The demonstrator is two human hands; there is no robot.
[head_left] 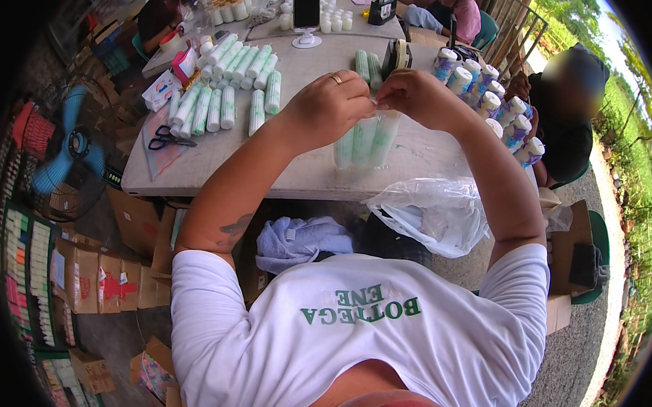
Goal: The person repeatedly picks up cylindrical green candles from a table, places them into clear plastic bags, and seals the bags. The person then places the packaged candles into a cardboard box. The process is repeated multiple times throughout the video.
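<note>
A clear plastic bag [367, 141] with a few pale green cylinders inside hangs over the front part of the table. My left hand [329, 107] is closed in a pinch at the bag's top edge. My right hand [422, 98] pinches the same edge close beside it, fingertips nearly meeting. Just beyond my hands stand two more pale green wrapped cylinders [368, 67] next to a dark box-like object [398, 57]. To the left lies a large pile of similar white-and-green cylinders [234, 61], with several in a row [214, 110] nearer me.
Dark scissors [170, 140] lie at the table's left. White rolls with blue-purple wrapping [484, 83] crowd the right side, where a person [570, 105] sits. A phone on a stand [306, 13] is at the back. A plastic bag [435, 212] overhangs the front edge; a fan [74, 145] stands left.
</note>
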